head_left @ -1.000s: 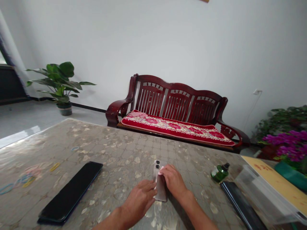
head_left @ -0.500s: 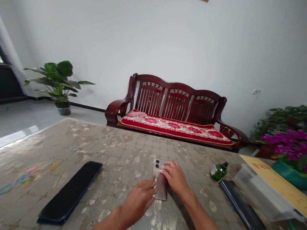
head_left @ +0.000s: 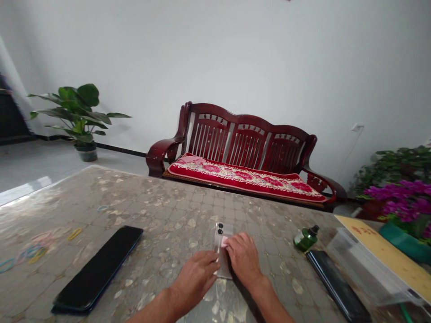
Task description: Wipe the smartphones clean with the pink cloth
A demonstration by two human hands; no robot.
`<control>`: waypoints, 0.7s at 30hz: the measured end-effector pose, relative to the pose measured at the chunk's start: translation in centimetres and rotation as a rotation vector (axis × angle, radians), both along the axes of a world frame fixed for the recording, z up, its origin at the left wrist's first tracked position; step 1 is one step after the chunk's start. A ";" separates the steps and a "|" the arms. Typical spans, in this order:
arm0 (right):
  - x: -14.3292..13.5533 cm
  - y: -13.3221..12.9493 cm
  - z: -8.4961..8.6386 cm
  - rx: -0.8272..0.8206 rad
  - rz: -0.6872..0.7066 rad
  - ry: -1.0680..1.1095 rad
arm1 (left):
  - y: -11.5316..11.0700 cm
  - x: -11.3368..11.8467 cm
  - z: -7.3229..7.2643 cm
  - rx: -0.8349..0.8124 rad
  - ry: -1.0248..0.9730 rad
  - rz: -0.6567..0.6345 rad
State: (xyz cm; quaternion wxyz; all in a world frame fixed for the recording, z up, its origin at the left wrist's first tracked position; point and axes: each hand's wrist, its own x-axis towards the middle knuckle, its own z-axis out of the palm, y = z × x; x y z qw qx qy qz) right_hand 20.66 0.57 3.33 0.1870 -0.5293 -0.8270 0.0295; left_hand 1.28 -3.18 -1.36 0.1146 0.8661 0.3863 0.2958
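A silvery smartphone (head_left: 224,264) lies back up on the table, its two dark camera lenses at the far end. My left hand (head_left: 198,270) is closed at the phone's left edge and steadies it, fingertips on the side. With bent fingers, my right hand (head_left: 245,259) presses a small pale pink cloth or tissue (head_left: 224,241) against the phone's back, just below the lenses. Most of that pink piece is hidden under the fingers.
A black phone-like slab (head_left: 101,269) lies to the left, near loose colored bands (head_left: 37,251). On the right are a green bottle (head_left: 305,238), a black case (head_left: 336,285), a clear plastic box (head_left: 363,269) and purple flowers (head_left: 402,202). A wooden bench (head_left: 247,143) stands beyond the table.
My right hand has slid the pink piece slightly down and left over the phone's back. My left hand has stayed at the phone's edge. The view has shifted a little.
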 end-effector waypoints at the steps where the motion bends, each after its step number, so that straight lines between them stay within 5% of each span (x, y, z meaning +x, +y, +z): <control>1: 0.0 -0.1 0.0 -0.009 0.006 0.018 | 0.0 0.0 0.0 -0.002 0.002 0.004; 8: 0.2 0.9 0.2 -0.113 -0.061 0.163 | -0.1 -0.1 0.6 -0.041 0.026 0.007; 21: 0.0 3.8 1.7 -0.288 -0.308 0.064 | 0.1 -0.3 0.3 -0.076 0.050 -0.003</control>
